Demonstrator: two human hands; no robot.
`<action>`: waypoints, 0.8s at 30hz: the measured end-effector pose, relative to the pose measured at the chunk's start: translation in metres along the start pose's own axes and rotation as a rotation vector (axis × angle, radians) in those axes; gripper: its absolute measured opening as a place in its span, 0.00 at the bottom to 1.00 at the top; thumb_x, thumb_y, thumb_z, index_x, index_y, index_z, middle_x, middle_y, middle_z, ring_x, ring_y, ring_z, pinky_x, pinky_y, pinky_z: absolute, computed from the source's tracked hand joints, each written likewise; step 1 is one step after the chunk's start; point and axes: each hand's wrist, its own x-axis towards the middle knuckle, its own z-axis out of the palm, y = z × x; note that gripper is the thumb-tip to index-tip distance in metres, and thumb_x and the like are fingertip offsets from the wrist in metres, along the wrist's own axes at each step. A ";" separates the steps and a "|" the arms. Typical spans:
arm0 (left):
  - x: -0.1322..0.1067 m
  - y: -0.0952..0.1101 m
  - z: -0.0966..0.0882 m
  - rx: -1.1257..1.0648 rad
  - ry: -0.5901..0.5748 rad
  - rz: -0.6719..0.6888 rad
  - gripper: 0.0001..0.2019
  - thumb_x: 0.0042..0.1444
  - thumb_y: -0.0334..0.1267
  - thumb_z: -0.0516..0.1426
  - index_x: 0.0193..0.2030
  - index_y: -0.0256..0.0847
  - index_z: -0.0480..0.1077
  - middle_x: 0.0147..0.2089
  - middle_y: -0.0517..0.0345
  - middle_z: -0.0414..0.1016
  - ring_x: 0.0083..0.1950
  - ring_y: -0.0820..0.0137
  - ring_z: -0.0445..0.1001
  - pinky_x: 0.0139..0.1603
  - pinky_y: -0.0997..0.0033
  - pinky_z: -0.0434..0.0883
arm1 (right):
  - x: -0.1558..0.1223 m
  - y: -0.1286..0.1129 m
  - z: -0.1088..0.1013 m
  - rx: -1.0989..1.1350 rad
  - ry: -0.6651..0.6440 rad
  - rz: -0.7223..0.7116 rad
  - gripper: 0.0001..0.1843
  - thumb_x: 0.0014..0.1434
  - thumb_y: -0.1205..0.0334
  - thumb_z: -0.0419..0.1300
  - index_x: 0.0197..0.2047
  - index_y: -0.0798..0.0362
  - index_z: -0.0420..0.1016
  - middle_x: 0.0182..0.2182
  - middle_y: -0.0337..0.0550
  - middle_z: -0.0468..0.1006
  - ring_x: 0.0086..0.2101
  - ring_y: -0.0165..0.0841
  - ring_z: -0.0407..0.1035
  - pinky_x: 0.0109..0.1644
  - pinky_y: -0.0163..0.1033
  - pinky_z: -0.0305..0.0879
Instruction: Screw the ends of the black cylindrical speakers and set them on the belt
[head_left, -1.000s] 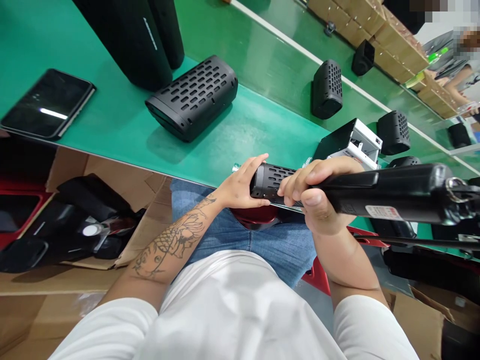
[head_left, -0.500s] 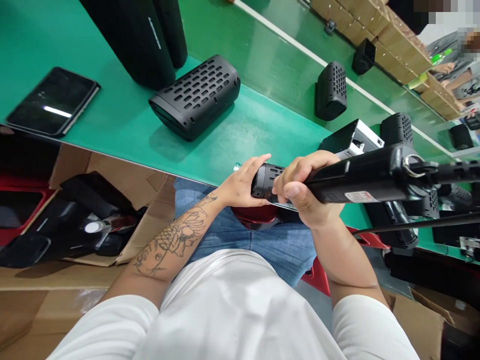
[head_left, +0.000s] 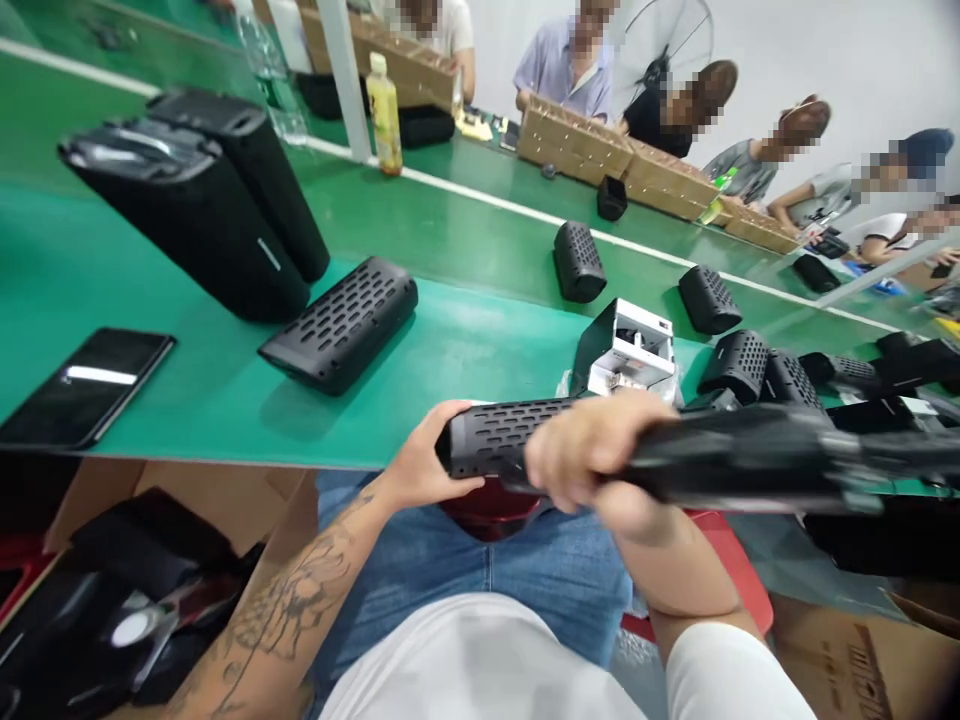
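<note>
So the left grip (head_left: pixel 427 460) had its fingers wrapped around the end of a perforated housing (head_left: pixel 502 435) at the near edge of the green worktop (head_left: pixel 487 345), above the lap (head_left: pixel 487 560). The right grip (head_left: pixel 592 450) was closed around a chunky black tool (head_left: pixel 735 460), all pretty blurry, so can't tell if those fingers touched the housing too.

Treating that housing as the clock's middle: phone (head_left: pixel 86 385) lay around 9, two tall black units (head_left: pixel 195 210) and a spare housing (head_left: pixel 345 325) around 10, and an open-fronted metal box (head_left: pixel 626 345) at 2. More housings (head_left: pixel 735 365) were scattered from 1 to 3.

The far half of the surface was darker and shinier, with a white line (head_left: pixel 480 197) running along it. A yellow drink bottle (head_left: pixel 385 120) stood near 11. Co-workers (head_left: pixel 566 65) sat behind cardboard boxes (head_left: pixel 574 135) from 12 to 2, with a big fan (head_left: pixel 658 66) around 1 against a pale wall (head_left: pixel 495 40).
</note>
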 end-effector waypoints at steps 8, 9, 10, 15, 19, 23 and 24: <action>0.177 -0.034 0.026 0.064 0.611 -0.331 0.58 0.56 0.47 0.86 0.86 0.44 0.63 0.81 0.35 0.77 0.81 0.42 0.84 0.85 0.40 0.83 | -0.031 -0.047 -0.089 0.067 0.243 -0.117 0.12 0.79 0.43 0.77 0.58 0.38 0.89 0.23 0.26 0.75 0.14 0.30 0.62 0.26 0.44 0.76; 0.222 -0.039 0.033 0.104 0.654 -0.437 0.57 0.58 0.42 0.85 0.86 0.42 0.61 0.83 0.34 0.76 0.84 0.45 0.81 0.90 0.44 0.78 | -0.036 -0.041 -0.091 0.049 0.290 -0.068 0.11 0.81 0.43 0.76 0.59 0.36 0.89 0.24 0.27 0.76 0.16 0.31 0.64 0.28 0.44 0.77; 0.265 -0.043 0.040 0.148 0.675 -0.545 0.56 0.60 0.39 0.83 0.87 0.40 0.59 0.84 0.32 0.75 0.87 0.47 0.78 0.94 0.48 0.74 | -0.043 -0.033 -0.092 0.041 0.324 -0.025 0.11 0.82 0.43 0.75 0.59 0.34 0.89 0.25 0.28 0.77 0.17 0.31 0.66 0.31 0.44 0.78; 0.394 -0.070 0.057 0.228 0.674 -0.651 0.52 0.69 0.38 0.78 0.90 0.32 0.54 0.90 0.20 0.65 0.96 0.43 0.65 0.99 0.46 0.64 | -0.091 -0.012 -0.107 0.037 0.458 0.066 0.10 0.81 0.44 0.77 0.56 0.37 0.88 0.27 0.30 0.79 0.22 0.31 0.73 0.36 0.42 0.81; 0.401 -0.087 0.066 0.327 0.682 -0.724 0.56 0.70 0.39 0.75 0.94 0.29 0.49 0.93 0.12 0.55 0.98 0.36 0.61 1.00 0.36 0.59 | -0.127 -0.018 -0.132 -0.015 0.629 0.116 0.12 0.79 0.44 0.77 0.50 0.41 0.88 0.24 0.30 0.76 0.20 0.30 0.70 0.32 0.39 0.79; 0.381 -0.065 0.101 0.457 0.634 -0.636 0.55 0.71 0.38 0.71 0.97 0.32 0.49 1.00 0.14 0.42 1.04 0.34 0.47 1.02 0.26 0.47 | -0.139 -0.013 -0.151 0.011 0.714 0.152 0.14 0.78 0.44 0.77 0.48 0.43 0.86 0.23 0.30 0.74 0.19 0.30 0.68 0.29 0.39 0.77; 0.373 -0.054 0.109 0.495 0.543 -0.540 0.51 0.72 0.39 0.69 0.96 0.32 0.54 1.00 0.15 0.45 1.04 0.35 0.48 1.02 0.25 0.48 | -0.139 -0.009 -0.153 0.026 0.727 0.154 0.14 0.78 0.44 0.77 0.47 0.43 0.85 0.23 0.30 0.74 0.19 0.30 0.68 0.29 0.39 0.77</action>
